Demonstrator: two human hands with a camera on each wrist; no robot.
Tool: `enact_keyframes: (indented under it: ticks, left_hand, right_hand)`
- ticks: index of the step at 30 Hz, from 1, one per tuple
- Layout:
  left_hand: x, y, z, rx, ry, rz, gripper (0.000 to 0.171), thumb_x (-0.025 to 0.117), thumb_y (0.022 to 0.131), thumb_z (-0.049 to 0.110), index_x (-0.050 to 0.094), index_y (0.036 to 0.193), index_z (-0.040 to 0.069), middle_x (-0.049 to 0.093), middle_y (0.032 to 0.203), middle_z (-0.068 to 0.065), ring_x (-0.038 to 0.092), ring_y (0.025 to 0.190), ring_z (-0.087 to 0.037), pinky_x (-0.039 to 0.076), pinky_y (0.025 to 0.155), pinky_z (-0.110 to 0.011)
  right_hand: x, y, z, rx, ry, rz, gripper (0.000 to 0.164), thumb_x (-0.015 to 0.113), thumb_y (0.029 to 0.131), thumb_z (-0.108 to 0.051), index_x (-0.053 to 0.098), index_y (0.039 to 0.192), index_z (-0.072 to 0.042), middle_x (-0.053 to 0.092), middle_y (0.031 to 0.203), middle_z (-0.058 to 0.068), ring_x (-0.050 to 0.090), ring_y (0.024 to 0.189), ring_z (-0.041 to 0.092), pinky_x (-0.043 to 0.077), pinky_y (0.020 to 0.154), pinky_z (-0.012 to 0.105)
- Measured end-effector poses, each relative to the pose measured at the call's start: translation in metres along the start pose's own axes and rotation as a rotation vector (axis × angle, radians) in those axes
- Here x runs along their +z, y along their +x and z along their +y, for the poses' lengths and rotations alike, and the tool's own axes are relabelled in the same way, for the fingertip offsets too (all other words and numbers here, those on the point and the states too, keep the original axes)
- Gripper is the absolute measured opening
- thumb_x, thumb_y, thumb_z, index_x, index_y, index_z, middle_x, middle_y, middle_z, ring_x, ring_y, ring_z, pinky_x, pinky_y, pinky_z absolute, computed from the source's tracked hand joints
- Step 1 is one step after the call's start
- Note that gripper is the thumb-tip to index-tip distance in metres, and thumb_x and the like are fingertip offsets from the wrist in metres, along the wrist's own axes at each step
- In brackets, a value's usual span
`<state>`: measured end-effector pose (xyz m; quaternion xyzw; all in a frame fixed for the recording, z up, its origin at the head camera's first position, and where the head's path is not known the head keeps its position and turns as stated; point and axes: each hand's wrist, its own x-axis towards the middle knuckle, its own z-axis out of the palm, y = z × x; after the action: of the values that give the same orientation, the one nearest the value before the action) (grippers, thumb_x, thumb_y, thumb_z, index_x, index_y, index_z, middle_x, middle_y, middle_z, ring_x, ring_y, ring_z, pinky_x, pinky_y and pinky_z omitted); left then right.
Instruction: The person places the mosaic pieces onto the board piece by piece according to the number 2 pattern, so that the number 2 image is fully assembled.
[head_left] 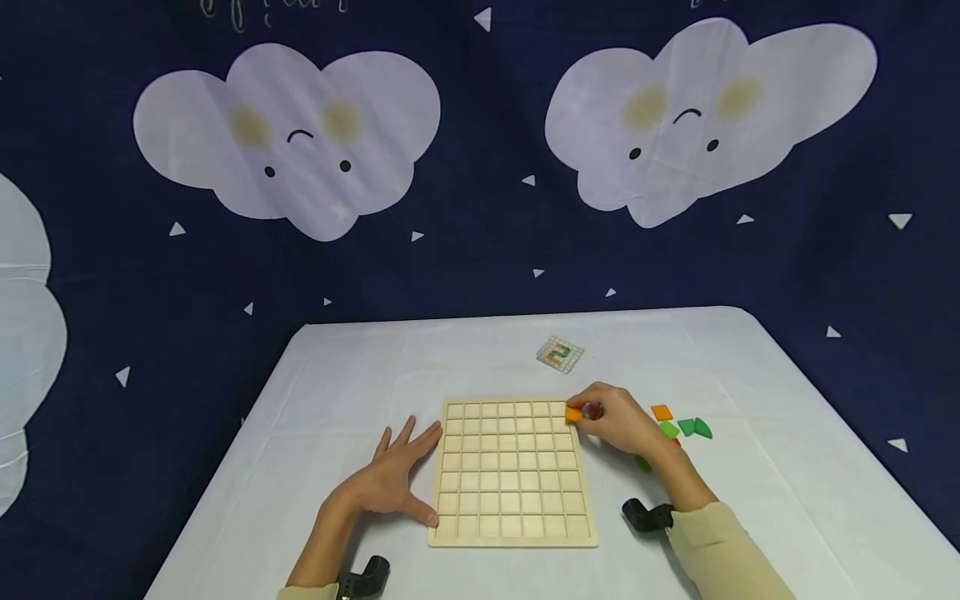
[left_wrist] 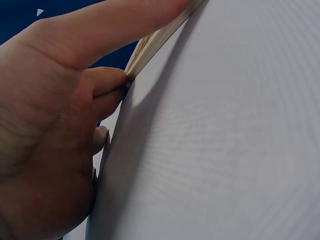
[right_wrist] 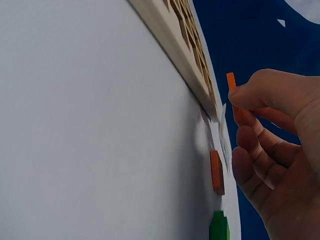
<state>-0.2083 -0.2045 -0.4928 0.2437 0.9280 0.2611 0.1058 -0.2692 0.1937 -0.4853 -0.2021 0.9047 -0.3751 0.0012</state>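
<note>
- Behind the white table (head_left: 375, 358), we see a dark blue cloth (head_left: 487, 250) with clouds and little white triangles.
- We see a small picture card (head_left: 560, 354) past the far edge of the board (head_left: 510, 482), which lies flat on the table.
- To the right lie another orange square (head_left: 662, 412), a light green piece (head_left: 669, 429) and darker green ones (head_left: 686, 427). The right arm gets in our way and hides part of a red piece (head_left: 677, 442).
- The left hand (head_left: 393, 477) has its fingers spread and touches the board's left side.
- The right hand (head_left: 618, 418) pinches an orange tile (head_left: 573, 414) at the board's far right corner. We can't tell if the tile touches it.
</note>
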Motion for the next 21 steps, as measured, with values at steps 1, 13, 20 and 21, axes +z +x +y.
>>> enact_keyframes:
  ticks: [1,13,20,21]
  left_hand:
    - [0.0,0.0,0.0,0.002,0.0,0.003,0.136,0.081,0.043,0.072,0.027,0.153,0.014,0.022,0.157,0.001,-0.001,0.145,-0.033,-0.009,0.111,-0.057]
    - [0.003,0.002,-0.003,-0.009,0.018,-0.009,0.136,0.08,0.042,0.073,0.027,0.153,0.014,0.022,0.157,0.002,-0.001,0.145,-0.032,-0.008,0.111,-0.057]
    - [0.001,0.002,-0.002,-0.014,0.027,0.001,0.137,0.08,0.041,0.073,0.028,0.153,0.014,0.022,0.157,0.001,0.0,0.145,-0.033,-0.008,0.111,-0.058]
    - [0.001,0.002,-0.002,-0.018,0.023,0.003,0.137,0.081,0.041,0.073,0.028,0.152,0.014,0.023,0.157,0.001,0.0,0.145,-0.033,-0.008,0.111,-0.058]
  right_hand:
    - [0.0,0.001,-0.001,-0.004,0.0,0.0,0.029,0.074,0.079,-0.01,0.073,0.107,-0.014,0.061,0.092,-0.005,0.052,0.077,0.016,0.046,0.064,0.031]
    - [0.019,0.012,-0.014,-0.053,-0.003,-0.029,0.031,0.075,0.076,-0.009,0.073,0.107,-0.011,0.061,0.091,-0.006,0.053,0.076,0.013,0.046,0.063,0.027]
    - [0.024,0.018,-0.022,-0.052,-0.002,-0.03,0.031,0.074,0.076,-0.008,0.073,0.107,-0.011,0.062,0.092,-0.006,0.052,0.076,0.013,0.045,0.063,0.028]
    - [0.025,0.019,-0.022,-0.055,-0.002,-0.037,0.031,0.074,0.076,-0.008,0.073,0.107,-0.011,0.062,0.093,-0.006,0.052,0.076,0.013,0.045,0.063,0.029]
